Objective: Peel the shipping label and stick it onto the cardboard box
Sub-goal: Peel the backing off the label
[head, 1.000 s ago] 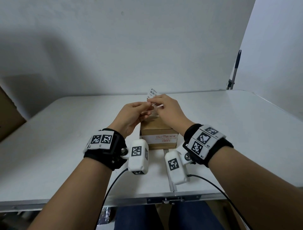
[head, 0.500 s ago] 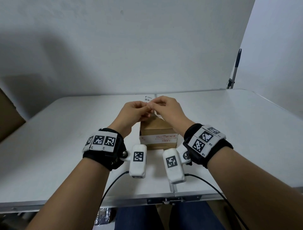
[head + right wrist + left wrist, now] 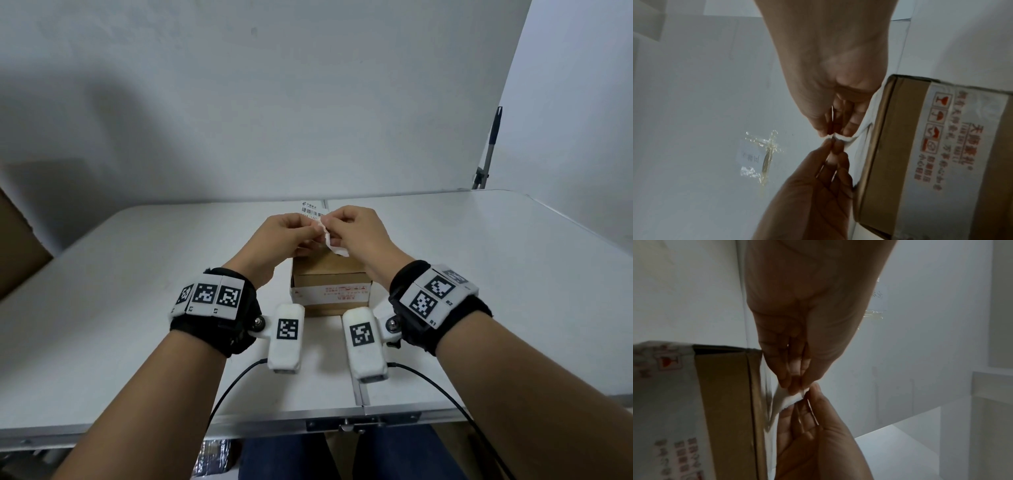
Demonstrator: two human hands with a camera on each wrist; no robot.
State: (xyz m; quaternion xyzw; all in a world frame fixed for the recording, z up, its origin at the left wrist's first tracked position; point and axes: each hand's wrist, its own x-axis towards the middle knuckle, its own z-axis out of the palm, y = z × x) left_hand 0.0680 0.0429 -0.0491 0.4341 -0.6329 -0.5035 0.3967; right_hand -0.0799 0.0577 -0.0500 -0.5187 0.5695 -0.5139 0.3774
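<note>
A small brown cardboard box [image 3: 330, 287] with white and red printed tape stands on the table, close in front of me. Both hands hover just above its far top edge and share one white shipping label [image 3: 311, 208], whose barcode end sticks out behind the fingers. My left hand [image 3: 313, 233] pinches the sheet. My right hand [image 3: 330, 229] pinches a white layer [image 3: 335, 245] that curls down from the sheet's corner. In the left wrist view the left hand [image 3: 795, 386] and right hand [image 3: 812, 395] meet fingertip to fingertip on the paper [image 3: 786, 398], beside the box [image 3: 723, 402].
The white folding table [image 3: 479, 274] has a centre seam and a front latch [image 3: 346, 425]. Brown cardboard [image 3: 17, 250] leans at the far left. A thin pole [image 3: 489, 147] stands at the back right. A taped note [image 3: 756, 155] hangs on the wall.
The label, held upright a second ago, now sits lower between the fingers. A white layer has come away at its corner and curls under my right hand. The box has not moved.
</note>
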